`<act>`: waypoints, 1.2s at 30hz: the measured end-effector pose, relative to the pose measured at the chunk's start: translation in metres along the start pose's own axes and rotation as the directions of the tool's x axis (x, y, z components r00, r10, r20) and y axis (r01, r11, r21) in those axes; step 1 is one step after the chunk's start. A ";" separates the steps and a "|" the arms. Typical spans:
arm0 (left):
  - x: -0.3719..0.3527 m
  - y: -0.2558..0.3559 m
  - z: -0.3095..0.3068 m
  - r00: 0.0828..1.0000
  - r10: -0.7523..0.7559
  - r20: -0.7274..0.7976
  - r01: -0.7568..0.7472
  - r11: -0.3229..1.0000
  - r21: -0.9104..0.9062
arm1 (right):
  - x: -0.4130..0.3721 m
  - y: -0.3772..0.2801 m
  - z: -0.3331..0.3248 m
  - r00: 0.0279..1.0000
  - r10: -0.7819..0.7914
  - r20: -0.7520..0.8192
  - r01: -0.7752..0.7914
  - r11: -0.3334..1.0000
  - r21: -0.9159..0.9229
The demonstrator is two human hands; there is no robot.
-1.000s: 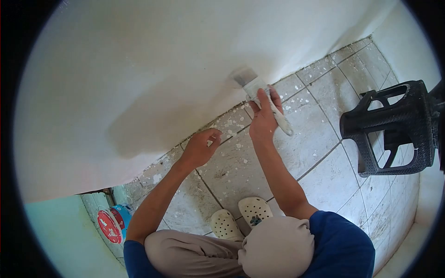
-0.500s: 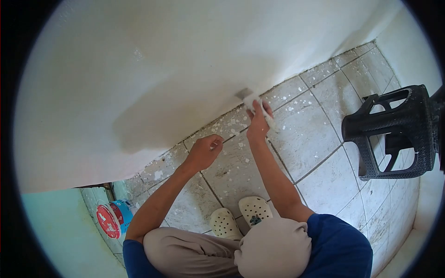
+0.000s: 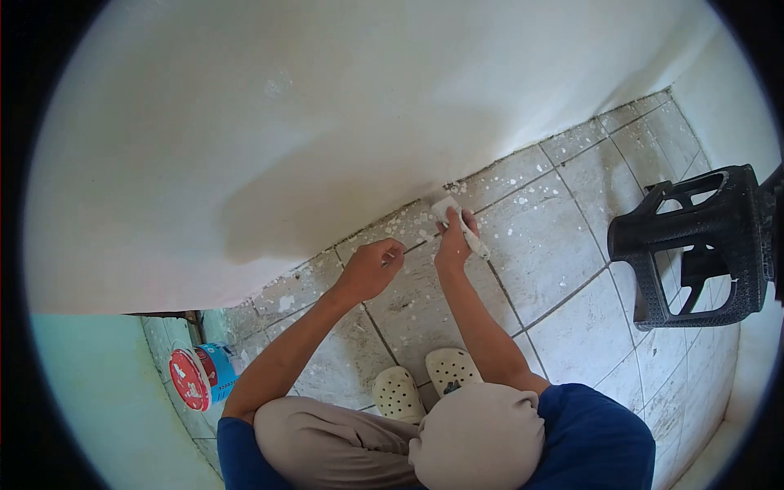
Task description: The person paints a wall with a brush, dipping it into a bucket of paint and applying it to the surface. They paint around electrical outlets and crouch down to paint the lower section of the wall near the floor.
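My right hand (image 3: 455, 245) is closed around the handle of a white, paint-smeared paintbrush (image 3: 474, 242). The brush's head points up and left, its tip right at the foot of the pale wall (image 3: 327, 106). To the left, my left hand (image 3: 374, 268) hovers over the floor with its fingers curled together. A small pale spot shows at those fingers, and I cannot tell whether it is something held. Below both hands lies the tiled floor (image 3: 425, 298), spotted with white paint along the wall.
A black plastic stool (image 3: 694, 245) stands on the right. At the lower left, a red-lidded blue bucket (image 3: 214, 371) sits beyond the wall's end. My cream clogs (image 3: 398, 392) are on the tiles between my arms. A side wall (image 3: 739, 98) rises at the far right.
The brush and my right hand have moved down the wall to the floor edge. My left hand has shifted slightly right. The whole view has turned a little.
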State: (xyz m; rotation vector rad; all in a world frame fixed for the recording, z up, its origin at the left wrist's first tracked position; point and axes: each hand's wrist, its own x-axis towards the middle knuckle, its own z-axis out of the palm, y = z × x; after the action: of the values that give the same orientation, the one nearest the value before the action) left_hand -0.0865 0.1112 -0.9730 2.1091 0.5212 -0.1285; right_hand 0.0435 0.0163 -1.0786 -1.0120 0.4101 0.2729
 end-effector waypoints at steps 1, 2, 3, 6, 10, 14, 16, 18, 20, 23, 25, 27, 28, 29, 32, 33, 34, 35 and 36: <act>0.000 0.000 0.000 1.000 0.005 0.002 -0.005 1.000 0.002 | -0.005 -0.011 0.011 0.999 -0.033 0.037 0.032 0.999 0.043; -0.001 0.000 -0.001 1.000 -0.003 0.007 0.003 1.000 -0.007 | -0.014 -0.032 0.031 0.995 -0.067 0.072 0.061 0.994 0.086; -0.002 0.001 -0.002 1.000 -0.010 0.010 0.010 1.000 -0.017 | -0.024 -0.054 0.048 0.989 -0.103 0.105 0.089 0.988 0.129; -0.003 -0.002 -0.005 0.999 -0.015 -0.029 0.014 1.000 -0.018 | -0.052 -0.115 0.075 0.939 -0.230 0.254 0.142 0.935 0.325; -0.004 -0.009 -0.008 0.997 -0.036 -0.066 0.036 0.999 -0.003 | -0.063 -0.104 0.072 0.956 -0.201 0.212 0.153 0.963 0.223; -0.002 -0.007 -0.011 0.998 -0.018 -0.058 0.018 1.000 0.004 | -0.021 -0.003 0.021 0.995 -0.053 0.088 0.052 0.999 0.008; -0.008 -0.008 -0.009 0.998 -0.021 -0.062 0.020 1.000 -0.017 | -0.021 0.008 0.006 1.000 0.004 0.014 -0.004 0.999 -0.053; -0.011 -0.011 -0.007 0.998 -0.045 -0.049 0.045 0.999 0.000 | -0.017 0.014 0.002 0.999 0.033 -0.009 -0.033 0.997 -0.065; -0.012 -0.013 -0.007 0.998 -0.051 -0.047 0.051 0.999 0.005 | -0.021 -0.005 0.029 0.999 -0.002 0.049 0.000 0.999 0.036; -0.014 -0.017 -0.009 0.997 -0.054 -0.063 0.054 0.999 -0.008 | -0.053 -0.067 0.065 0.979 -0.081 0.187 0.040 0.976 0.213; -0.015 -0.019 -0.012 0.994 -0.062 -0.086 0.060 0.998 -0.019 | -0.074 -0.099 0.077 0.951 -0.154 0.269 0.069 0.951 0.301; -0.015 -0.023 -0.014 0.989 -0.103 -0.103 0.100 0.994 -0.033 | -0.094 -0.113 0.072 0.917 -0.225 0.329 0.105 0.932 0.346; -0.015 -0.025 -0.014 0.987 -0.119 -0.110 0.115 0.992 -0.041 | -0.099 -0.101 0.073 0.941 -0.214 0.264 0.142 0.953 0.266; -0.015 -0.030 -0.014 0.987 -0.115 -0.113 0.114 0.993 -0.013 | -0.093 -0.075 0.070 0.960 -0.149 0.236 0.111 0.980 0.164; -0.016 -0.039 -0.011 0.987 -0.110 -0.118 0.115 0.992 0.045 | -0.051 0.014 0.036 0.991 -0.010 0.133 0.018 0.998 -0.057; -0.018 -0.039 -0.013 0.986 -0.121 -0.119 0.127 0.991 0.048 | -0.044 0.032 0.019 0.994 0.013 0.108 -0.005 0.997 -0.076; -0.020 -0.040 -0.012 0.983 -0.141 -0.115 0.147 0.988 0.046 | -0.044 0.036 0.011 0.996 0.043 0.079 -0.035 0.994 -0.103; -0.023 -0.040 -0.011 0.982 -0.155 -0.107 0.160 0.986 0.040 | -0.042 0.040 0.004 0.996 0.057 0.066 -0.051 0.995 -0.091; -0.026 -0.041 -0.010 0.980 -0.169 -0.101 0.174 0.984 0.036 | -0.041 0.038 0.003 0.996 0.071 0.054 -0.067 0.995 -0.076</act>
State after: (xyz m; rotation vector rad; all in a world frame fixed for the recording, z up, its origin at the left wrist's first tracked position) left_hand -0.1277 0.1312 -0.9914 2.1190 0.7653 -0.1374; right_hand -0.0081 0.0368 -1.0873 -1.0617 0.3864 0.3809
